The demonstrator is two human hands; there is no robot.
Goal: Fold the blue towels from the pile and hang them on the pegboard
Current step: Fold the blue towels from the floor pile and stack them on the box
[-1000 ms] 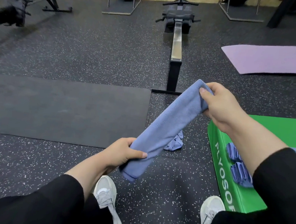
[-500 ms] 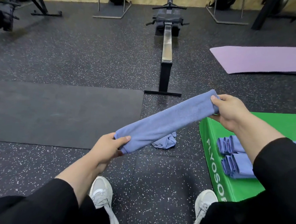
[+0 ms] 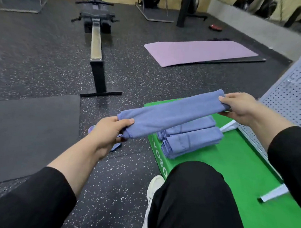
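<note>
Left hand, right hand | grip folded towel ends (seemingly taut)

Folded blue towel, gripped at both ends, has swung rightward and now hangs level above the stacked folded towels on the green plyo box. View has turned right, bringing the pegboard into frame.

Blue towel, green box.

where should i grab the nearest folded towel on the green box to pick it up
Pinch the nearest folded towel across its middle from above: it lies flat on the green box, a long narrow bundle whose layered ends would splay if lifted by one end.
</note>
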